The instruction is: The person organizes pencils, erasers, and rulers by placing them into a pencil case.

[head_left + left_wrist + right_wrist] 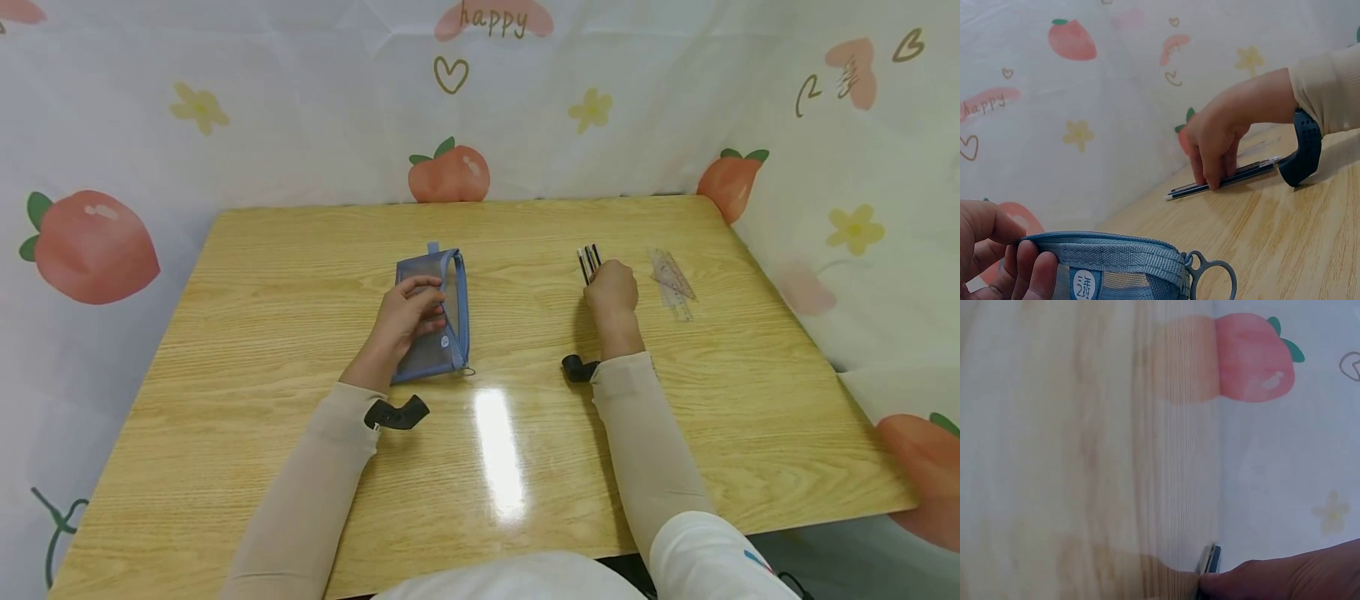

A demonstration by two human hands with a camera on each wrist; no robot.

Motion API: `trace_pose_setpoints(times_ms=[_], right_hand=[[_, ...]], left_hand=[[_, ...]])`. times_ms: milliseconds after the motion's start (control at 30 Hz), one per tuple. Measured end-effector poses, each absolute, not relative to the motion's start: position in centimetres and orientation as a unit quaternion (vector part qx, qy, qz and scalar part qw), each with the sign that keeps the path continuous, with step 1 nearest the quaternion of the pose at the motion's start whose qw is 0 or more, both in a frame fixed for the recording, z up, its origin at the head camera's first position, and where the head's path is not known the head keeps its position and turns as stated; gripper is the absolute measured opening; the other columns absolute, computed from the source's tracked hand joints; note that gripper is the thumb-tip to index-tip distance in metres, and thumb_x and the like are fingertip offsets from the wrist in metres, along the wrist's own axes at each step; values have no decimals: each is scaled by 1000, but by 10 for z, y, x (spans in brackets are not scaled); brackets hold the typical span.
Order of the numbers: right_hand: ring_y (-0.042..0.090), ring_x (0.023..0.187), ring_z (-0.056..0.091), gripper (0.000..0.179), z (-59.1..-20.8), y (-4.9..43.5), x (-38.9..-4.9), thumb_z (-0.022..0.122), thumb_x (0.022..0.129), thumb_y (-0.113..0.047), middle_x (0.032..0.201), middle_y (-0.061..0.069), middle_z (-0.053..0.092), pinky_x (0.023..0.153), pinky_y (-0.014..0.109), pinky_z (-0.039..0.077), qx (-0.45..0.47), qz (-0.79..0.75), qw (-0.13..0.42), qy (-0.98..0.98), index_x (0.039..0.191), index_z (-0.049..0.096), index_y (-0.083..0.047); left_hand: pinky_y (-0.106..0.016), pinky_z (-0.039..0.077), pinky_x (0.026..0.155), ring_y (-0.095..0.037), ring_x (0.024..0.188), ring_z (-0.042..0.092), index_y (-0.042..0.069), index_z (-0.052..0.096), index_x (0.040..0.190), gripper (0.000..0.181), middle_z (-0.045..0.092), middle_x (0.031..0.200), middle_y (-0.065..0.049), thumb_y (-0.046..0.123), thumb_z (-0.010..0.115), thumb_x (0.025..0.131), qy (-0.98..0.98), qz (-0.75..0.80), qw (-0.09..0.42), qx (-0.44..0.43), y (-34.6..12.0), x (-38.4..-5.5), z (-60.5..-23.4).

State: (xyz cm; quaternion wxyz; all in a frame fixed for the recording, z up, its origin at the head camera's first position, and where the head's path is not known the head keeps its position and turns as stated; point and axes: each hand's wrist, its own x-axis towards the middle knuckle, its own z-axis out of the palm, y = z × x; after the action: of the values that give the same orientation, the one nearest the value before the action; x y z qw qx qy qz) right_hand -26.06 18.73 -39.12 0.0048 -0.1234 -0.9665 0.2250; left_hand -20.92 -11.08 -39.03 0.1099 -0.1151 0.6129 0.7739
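A blue mesh pencil case lies on the table left of the middle, its zip side gaping. My left hand grips it by the edge of the opening, thumb and fingers pinching the fabric in the left wrist view. On that side hangs a zip pull ring. To the right, my right hand holds several slim pens bunched together, dark and pale, close over the tabletop. Only the thumb and a bit of pen show in the right wrist view.
Clear plastic rulers, one of them a set square, lie overlapping just right of my right hand. A light wood table carries everything. A white cloth printed with peaches stands behind and beside it.
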Motion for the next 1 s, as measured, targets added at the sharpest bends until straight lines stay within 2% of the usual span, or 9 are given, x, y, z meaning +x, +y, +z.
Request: trace_pose_setpoints(times_ms=[300, 433, 467, 533, 667, 833, 1000], right_hand=[[31, 73, 59, 13, -393, 183, -263, 60, 78, -5, 86, 19, 63, 63, 42, 53, -101, 229, 3, -968, 85, 68, 1], [27, 62, 56, 12, -389, 185, -266, 65, 79, -10, 71, 14, 60, 56, 38, 51, -81, 238, 8, -968, 74, 65, 2], [27, 63, 55, 13, -387, 186, -267, 65, 79, -11, 72, 14, 60, 56, 37, 50, -76, 244, 4, -967, 74, 64, 2], [27, 68, 55, 14, -381, 189, -269, 65, 80, -12, 80, 15, 60, 59, 37, 50, -69, 263, -13, -962, 81, 64, 2], [32, 86, 57, 29, -369, 195, -273, 61, 85, -14, 110, 21, 55, 73, 41, 51, -58, 312, -86, -944, 108, 59, 2], [28, 83, 60, 34, -366, 206, -279, 58, 87, -16, 109, 20, 53, 77, 41, 51, -48, 362, -146, -919, 115, 54, 2], [26, 90, 56, 40, -368, 214, -280, 55, 89, -16, 114, 19, 48, 82, 36, 50, -56, 458, -188, -867, 123, 46, 2]], left_hand=[[-28, 56, 58, -11, 61, 57, 8, 58, 106, 25, 56, 82, -5, 5, 61, 82, 610, 776, 109, -121, -111, -211, -391], [-29, 56, 60, -12, 62, 57, 7, 58, 107, 26, 56, 83, -5, 5, 61, 82, 610, 775, 109, -121, -112, -211, -392], [-29, 56, 60, -12, 62, 57, 7, 58, 107, 26, 55, 84, -5, 6, 61, 81, 612, 774, 108, -121, -113, -212, -392], [-29, 56, 60, -12, 62, 57, 8, 58, 107, 26, 55, 84, -5, 6, 61, 81, 612, 774, 108, -121, -113, -212, -392], [-28, 56, 58, -11, 61, 57, 7, 58, 106, 25, 55, 83, -5, 5, 61, 81, 609, 777, 105, -117, -112, -211, -391], [-27, 55, 57, -11, 60, 57, 6, 58, 107, 26, 55, 81, -5, 4, 60, 81, 604, 782, 103, -117, -113, -211, -391], [-28, 55, 57, -11, 60, 57, 5, 57, 108, 27, 54, 82, -5, 3, 60, 81, 604, 782, 104, -114, -114, -210, -390]])
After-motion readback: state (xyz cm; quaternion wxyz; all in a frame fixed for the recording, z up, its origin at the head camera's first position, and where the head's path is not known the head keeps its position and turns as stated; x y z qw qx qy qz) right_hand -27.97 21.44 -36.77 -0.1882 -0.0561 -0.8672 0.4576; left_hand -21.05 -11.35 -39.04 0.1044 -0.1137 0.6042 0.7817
